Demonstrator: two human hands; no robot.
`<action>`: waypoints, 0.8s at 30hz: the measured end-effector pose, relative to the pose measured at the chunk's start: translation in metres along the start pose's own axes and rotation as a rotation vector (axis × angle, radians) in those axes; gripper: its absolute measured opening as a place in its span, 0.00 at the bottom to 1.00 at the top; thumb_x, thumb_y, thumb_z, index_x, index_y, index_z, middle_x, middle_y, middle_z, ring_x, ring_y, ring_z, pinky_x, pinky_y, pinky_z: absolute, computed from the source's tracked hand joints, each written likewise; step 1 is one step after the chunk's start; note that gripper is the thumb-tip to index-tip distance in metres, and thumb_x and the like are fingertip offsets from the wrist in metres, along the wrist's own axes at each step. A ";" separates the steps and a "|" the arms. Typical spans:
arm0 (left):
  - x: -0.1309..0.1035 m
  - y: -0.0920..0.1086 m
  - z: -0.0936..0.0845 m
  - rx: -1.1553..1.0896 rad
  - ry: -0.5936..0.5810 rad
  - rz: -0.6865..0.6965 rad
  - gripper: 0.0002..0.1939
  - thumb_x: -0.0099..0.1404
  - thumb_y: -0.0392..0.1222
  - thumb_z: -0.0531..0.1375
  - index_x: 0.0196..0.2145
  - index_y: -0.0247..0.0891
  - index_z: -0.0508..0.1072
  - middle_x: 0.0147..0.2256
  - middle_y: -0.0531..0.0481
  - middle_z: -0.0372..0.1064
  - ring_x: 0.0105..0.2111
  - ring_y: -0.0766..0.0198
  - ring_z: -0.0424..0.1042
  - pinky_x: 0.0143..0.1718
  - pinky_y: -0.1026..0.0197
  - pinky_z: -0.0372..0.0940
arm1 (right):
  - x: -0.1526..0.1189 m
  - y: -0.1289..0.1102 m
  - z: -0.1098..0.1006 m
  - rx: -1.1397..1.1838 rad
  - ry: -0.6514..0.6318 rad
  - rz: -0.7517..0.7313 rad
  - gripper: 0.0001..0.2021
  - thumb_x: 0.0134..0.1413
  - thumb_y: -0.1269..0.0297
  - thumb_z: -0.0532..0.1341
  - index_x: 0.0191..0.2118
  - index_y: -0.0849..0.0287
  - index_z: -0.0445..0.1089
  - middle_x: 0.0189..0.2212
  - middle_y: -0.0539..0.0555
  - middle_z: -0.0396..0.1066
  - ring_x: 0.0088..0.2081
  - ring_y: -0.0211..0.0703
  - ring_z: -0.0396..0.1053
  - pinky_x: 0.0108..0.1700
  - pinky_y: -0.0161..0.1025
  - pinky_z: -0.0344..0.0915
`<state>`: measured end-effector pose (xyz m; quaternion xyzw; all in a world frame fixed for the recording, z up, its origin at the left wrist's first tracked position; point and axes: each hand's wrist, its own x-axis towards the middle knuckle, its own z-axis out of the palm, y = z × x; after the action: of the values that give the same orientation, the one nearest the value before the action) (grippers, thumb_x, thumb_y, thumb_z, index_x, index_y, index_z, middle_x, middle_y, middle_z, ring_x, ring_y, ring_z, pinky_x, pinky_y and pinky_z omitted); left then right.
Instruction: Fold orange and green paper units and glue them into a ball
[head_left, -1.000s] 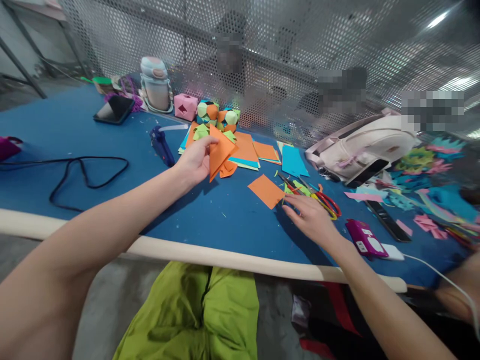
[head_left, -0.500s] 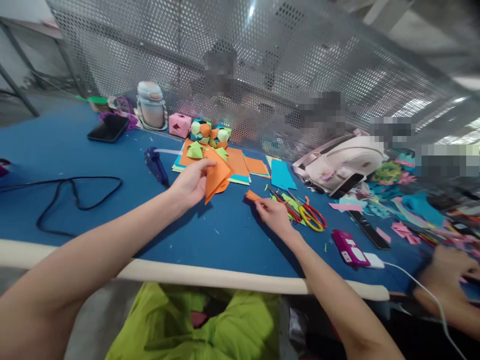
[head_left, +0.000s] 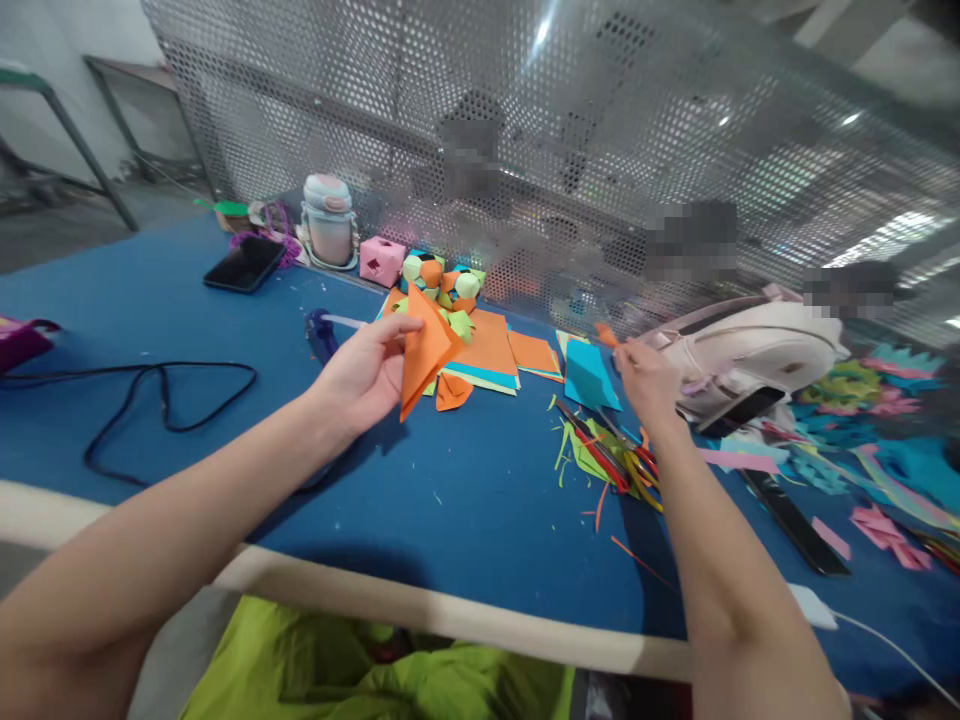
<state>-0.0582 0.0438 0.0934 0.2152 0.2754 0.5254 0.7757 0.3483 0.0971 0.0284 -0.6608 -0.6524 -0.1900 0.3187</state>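
Note:
My left hand (head_left: 371, 378) is closed on a folded orange paper (head_left: 429, 350), its thumb on top and the paper tilted up above the table. Off to the right, my right hand (head_left: 649, 382) pinches a small orange paper piece (head_left: 606, 335) beside the pale backpack, raised above the blue paper (head_left: 589, 372). Under my right forearm lie scissors (head_left: 643, 475) with red and yellow handles among green paper scraps (head_left: 586, 457). A cut orange piece (head_left: 453, 391) rests on the table just right of my left hand.
Stacked orange sheets (head_left: 487, 340) lie in front of paper balls (head_left: 422, 270) and a pink paper box (head_left: 382, 261). A bottle (head_left: 330, 222), a phone (head_left: 244, 264) and a blue glue gun (head_left: 321, 337) are at left. The backpack (head_left: 750, 345) leans on the perforated metal screen (head_left: 525, 140).
My right hand has moved right and away from me with the small orange piece, from the table's middle to beside the backpack. My left hand keeps its folded paper. The view has shifted.

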 end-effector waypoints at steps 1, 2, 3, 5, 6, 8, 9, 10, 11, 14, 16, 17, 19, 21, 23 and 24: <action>0.000 -0.002 0.000 0.002 0.010 -0.019 0.07 0.57 0.28 0.53 0.32 0.31 0.70 0.24 0.48 0.73 0.21 0.67 0.72 0.26 0.67 0.69 | -0.001 0.001 0.008 0.019 -0.076 0.007 0.14 0.52 0.59 0.55 0.31 0.62 0.74 0.38 0.64 0.75 0.43 0.51 0.70 0.46 0.45 0.63; 0.000 -0.004 0.000 0.007 0.016 -0.043 0.07 0.57 0.28 0.53 0.31 0.31 0.70 0.23 0.48 0.72 0.21 0.67 0.72 0.25 0.67 0.69 | -0.004 0.002 0.014 0.046 -0.151 0.029 0.12 0.49 0.59 0.58 0.27 0.61 0.74 0.35 0.63 0.76 0.41 0.52 0.71 0.44 0.44 0.63; 0.000 -0.007 0.000 0.014 0.014 -0.072 0.07 0.56 0.28 0.53 0.31 0.31 0.70 0.23 0.48 0.72 0.21 0.67 0.71 0.25 0.67 0.69 | -0.006 0.002 0.020 0.077 -0.216 0.060 0.10 0.45 0.59 0.61 0.24 0.60 0.73 0.31 0.62 0.76 0.38 0.52 0.72 0.43 0.44 0.64; -0.001 -0.017 -0.001 0.036 0.010 -0.120 0.06 0.56 0.28 0.54 0.30 0.31 0.70 0.25 0.47 0.72 0.22 0.66 0.72 0.25 0.65 0.69 | -0.010 0.001 0.023 0.128 -0.306 0.119 0.09 0.42 0.58 0.63 0.22 0.59 0.73 0.26 0.60 0.76 0.36 0.54 0.72 0.41 0.45 0.65; -0.001 -0.023 -0.002 0.050 0.018 -0.145 0.06 0.55 0.28 0.54 0.30 0.31 0.70 0.25 0.47 0.73 0.23 0.65 0.72 0.26 0.65 0.69 | -0.012 -0.003 0.021 0.152 -0.328 0.150 0.10 0.42 0.57 0.63 0.23 0.59 0.73 0.27 0.60 0.76 0.36 0.55 0.72 0.42 0.47 0.64; -0.001 -0.036 -0.005 0.087 0.017 -0.159 0.05 0.54 0.27 0.56 0.29 0.32 0.69 0.27 0.47 0.73 0.26 0.65 0.73 0.27 0.66 0.68 | -0.015 -0.016 0.014 0.209 -0.340 0.203 0.13 0.45 0.54 0.61 0.29 0.60 0.75 0.32 0.61 0.76 0.40 0.56 0.72 0.46 0.50 0.62; -0.001 -0.044 -0.006 0.110 0.011 -0.185 0.04 0.53 0.27 0.56 0.28 0.32 0.69 0.27 0.47 0.72 0.25 0.66 0.72 0.27 0.66 0.68 | -0.018 -0.027 0.009 0.246 -0.344 0.222 0.16 0.47 0.52 0.59 0.33 0.60 0.75 0.36 0.62 0.76 0.42 0.56 0.71 0.47 0.51 0.62; 0.000 -0.052 -0.008 0.129 0.032 -0.210 0.05 0.52 0.27 0.56 0.27 0.32 0.69 0.26 0.48 0.71 0.24 0.66 0.71 0.26 0.67 0.67 | -0.022 -0.041 0.003 0.295 -0.359 0.233 0.19 0.49 0.50 0.57 0.37 0.61 0.75 0.38 0.62 0.75 0.43 0.55 0.71 0.47 0.50 0.62; 0.000 -0.060 -0.009 0.145 0.046 -0.234 0.05 0.52 0.27 0.56 0.26 0.32 0.69 0.25 0.49 0.71 0.23 0.67 0.71 0.26 0.67 0.66 | -0.028 -0.057 -0.001 0.357 -0.386 0.236 0.21 0.52 0.48 0.55 0.40 0.61 0.74 0.40 0.61 0.75 0.42 0.53 0.71 0.46 0.48 0.64; 0.001 -0.081 -0.013 0.164 0.066 -0.253 0.06 0.51 0.25 0.55 0.26 0.33 0.68 0.25 0.49 0.70 0.25 0.66 0.71 0.29 0.65 0.66 | -0.055 -0.113 -0.013 0.555 -0.543 0.221 0.26 0.57 0.44 0.48 0.43 0.59 0.73 0.38 0.58 0.76 0.35 0.44 0.74 0.38 0.41 0.69; 0.000 -0.091 -0.015 0.197 0.078 -0.246 0.07 0.50 0.25 0.56 0.26 0.33 0.67 0.25 0.49 0.70 0.25 0.66 0.70 0.31 0.65 0.66 | -0.075 -0.147 -0.019 0.783 -0.741 0.304 0.28 0.56 0.42 0.47 0.43 0.61 0.72 0.35 0.59 0.76 0.30 0.41 0.73 0.33 0.39 0.70; -0.001 -0.095 -0.017 0.215 0.074 -0.235 0.07 0.50 0.25 0.56 0.26 0.33 0.67 0.26 0.49 0.69 0.26 0.66 0.71 0.32 0.64 0.66 | -0.084 -0.160 -0.022 0.872 -0.821 0.369 0.28 0.54 0.41 0.50 0.42 0.62 0.72 0.33 0.59 0.75 0.28 0.41 0.72 0.32 0.39 0.70; -0.004 -0.100 -0.019 0.262 0.054 -0.212 0.07 0.51 0.25 0.55 0.27 0.33 0.67 0.27 0.49 0.69 0.27 0.66 0.71 0.34 0.64 0.65 | -0.097 -0.179 -0.027 0.903 -0.859 0.389 0.23 0.50 0.44 0.57 0.36 0.61 0.73 0.27 0.54 0.73 0.24 0.39 0.69 0.29 0.37 0.68; -0.006 -0.101 -0.020 0.311 0.038 -0.195 0.08 0.51 0.25 0.54 0.28 0.34 0.67 0.27 0.50 0.69 0.28 0.67 0.70 0.34 0.64 0.65 | -0.103 -0.188 -0.030 0.881 -0.822 0.392 0.18 0.47 0.47 0.60 0.31 0.60 0.71 0.21 0.49 0.69 0.21 0.37 0.66 0.27 0.35 0.65; -0.007 -0.100 -0.021 0.366 0.023 -0.187 0.07 0.52 0.26 0.55 0.28 0.34 0.67 0.27 0.51 0.69 0.27 0.67 0.70 0.32 0.65 0.64 | -0.106 -0.190 -0.031 0.874 -0.791 0.399 0.17 0.47 0.48 0.60 0.28 0.59 0.70 0.18 0.47 0.65 0.20 0.36 0.64 0.25 0.35 0.62; -0.007 -0.099 -0.021 0.395 0.014 -0.183 0.05 0.53 0.28 0.56 0.29 0.34 0.67 0.27 0.51 0.68 0.27 0.68 0.69 0.31 0.65 0.64 | -0.108 -0.190 -0.031 0.875 -0.788 0.402 0.16 0.48 0.49 0.59 0.28 0.59 0.70 0.18 0.46 0.65 0.19 0.35 0.63 0.25 0.34 0.62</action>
<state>-0.0051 0.0033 0.0171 0.3335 0.3967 0.3903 0.7609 0.1582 -0.0138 0.0121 -0.5993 -0.6013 0.4169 0.3248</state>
